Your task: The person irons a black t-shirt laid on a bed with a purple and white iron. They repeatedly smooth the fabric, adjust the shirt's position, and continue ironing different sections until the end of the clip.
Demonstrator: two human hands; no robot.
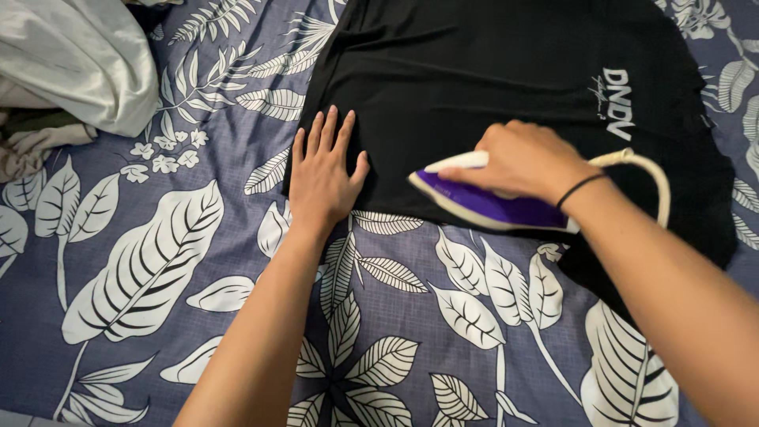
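**Black shirt under a purple-and-white iron**

Black and smooth, the shirt lies spread flat on a bed sheet of dusky blue printed with large white leaves. It fills the far middle and right of the scene, its near hem running from beside the left hand across to the right edge. A small white print sits on its far right part. The cloth looks matte, with faint folds near the top.

The right hand has its grip wrapped over the handle of an iron, fingers curled around it. The iron has a purple body with a white top edge, its pointed nose aimed left, and it rests on the shirt just above the near hem. A cream cord loops out behind the wrist, which bears a thin black band.

The left hand holds nothing; it lies flat, fingers spread and pointing far, pressed on the shirt's left edge, heel on the sheet.

A heap of pale grey-white cloth lies at the far left corner.
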